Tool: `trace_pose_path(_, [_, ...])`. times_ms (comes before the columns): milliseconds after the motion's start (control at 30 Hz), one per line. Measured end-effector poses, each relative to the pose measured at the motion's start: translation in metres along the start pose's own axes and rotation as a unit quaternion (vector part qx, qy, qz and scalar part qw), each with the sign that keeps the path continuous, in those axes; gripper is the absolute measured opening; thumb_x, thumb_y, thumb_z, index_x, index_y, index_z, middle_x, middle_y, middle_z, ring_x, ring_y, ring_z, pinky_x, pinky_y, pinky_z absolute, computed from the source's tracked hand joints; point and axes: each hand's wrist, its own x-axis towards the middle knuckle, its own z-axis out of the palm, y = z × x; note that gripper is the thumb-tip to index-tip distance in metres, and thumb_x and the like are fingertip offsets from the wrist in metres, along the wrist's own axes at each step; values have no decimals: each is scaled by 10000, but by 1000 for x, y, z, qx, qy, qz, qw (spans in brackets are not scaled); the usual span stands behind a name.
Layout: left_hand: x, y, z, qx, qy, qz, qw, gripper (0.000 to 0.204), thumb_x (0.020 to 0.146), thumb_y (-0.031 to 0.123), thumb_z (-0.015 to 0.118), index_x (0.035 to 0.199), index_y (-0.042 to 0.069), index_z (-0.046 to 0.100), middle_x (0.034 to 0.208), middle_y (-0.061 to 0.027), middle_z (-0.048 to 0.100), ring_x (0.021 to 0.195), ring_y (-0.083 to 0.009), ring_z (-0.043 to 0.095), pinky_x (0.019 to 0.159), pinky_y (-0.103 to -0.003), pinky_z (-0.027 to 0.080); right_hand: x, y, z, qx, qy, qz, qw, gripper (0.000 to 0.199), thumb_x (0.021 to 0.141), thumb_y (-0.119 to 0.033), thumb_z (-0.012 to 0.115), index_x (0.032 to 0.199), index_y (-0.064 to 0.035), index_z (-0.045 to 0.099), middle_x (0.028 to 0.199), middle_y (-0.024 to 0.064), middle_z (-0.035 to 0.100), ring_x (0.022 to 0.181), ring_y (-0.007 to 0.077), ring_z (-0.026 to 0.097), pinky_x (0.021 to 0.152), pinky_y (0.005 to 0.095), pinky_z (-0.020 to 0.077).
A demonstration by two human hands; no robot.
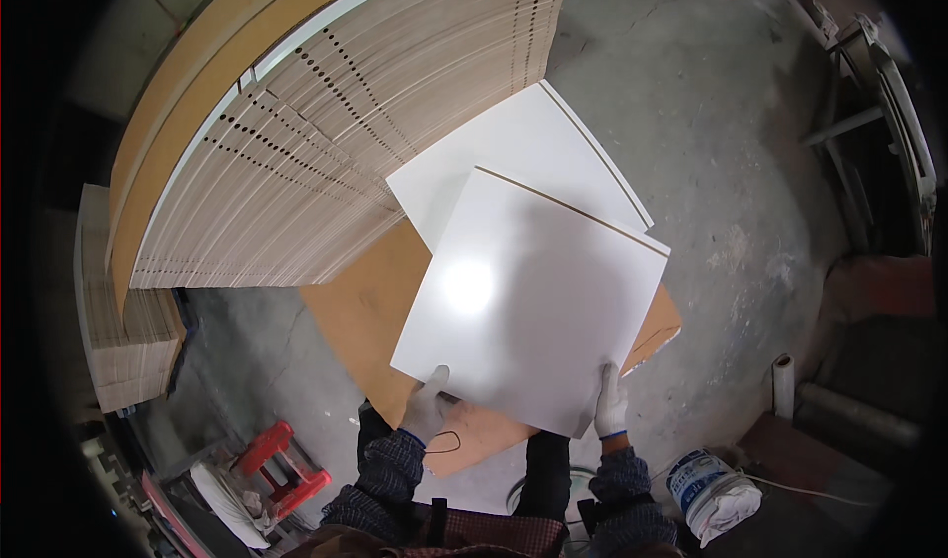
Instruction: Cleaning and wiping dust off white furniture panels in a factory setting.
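Both my hands, in pale work gloves, grip a white rectangular panel by its near part. My left hand holds the near left edge, its thumb on the top face and its other fingers mostly hidden. At the right edge, near the corner, my right hand is closed on the panel, with its thumb on top. A thin brown groove runs along the panel's far edge. Partly under it lies another white panel, grooved the same way and turned at an angle. Brown cardboard shows beneath them.
A tall stack of boards with rows of dark holes rises at the left, touching the far panel. A smaller stack stands beyond it. Near me are a red plastic stool and a bucket. A roll stands right, before a metal frame.
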Motion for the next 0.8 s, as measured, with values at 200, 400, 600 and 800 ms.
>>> trace_pose_path(200, [48, 90, 19, 175, -13, 44, 983, 570, 985, 305, 681, 1357, -89, 504, 1290, -166, 642, 1134, -233, 654, 978, -392, 543, -17, 19, 3, 125, -48, 122, 983, 510, 1030, -525, 556, 1212, -57, 650, 1030, 31, 670, 911, 109, 633, 736, 264, 521])
trace_pose_path(400, [108, 155, 55, 238, -1, 24, 971, 634, 946, 373, 731, 1306, -113, 542, 1230, -165, 669, 1051, -221, 691, 925, -376, 585, 28, -62, 19, 96, -2, 142, 985, 575, 962, -670, 564, 1013, -105, 654, 728, -44, 501, 558, 62, 435, 474, 252, 328])
trace_pose_path(600, [135, 173, 78, 271, 25, 46, 961, 689, 927, 423, 741, 1317, -109, 542, 1227, -165, 670, 1055, -235, 690, 923, -381, 581, 57, -104, 30, 4, 23, 77, 997, 667, 964, -716, 501, 801, -86, 646, 609, -23, 452, 498, 99, 416, 460, 271, 328])
trace_pose_path(800, [139, 178, 93, 264, 24, 36, 964, 668, 933, 436, 731, 1347, -56, 547, 1269, -156, 650, 1083, -258, 677, 939, -436, 573, 99, -138, 26, -114, 10, 22, 993, 874, 937, -785, 444, 788, 57, 625, 601, 24, 485, 507, 145, 478, 461, 312, 368])
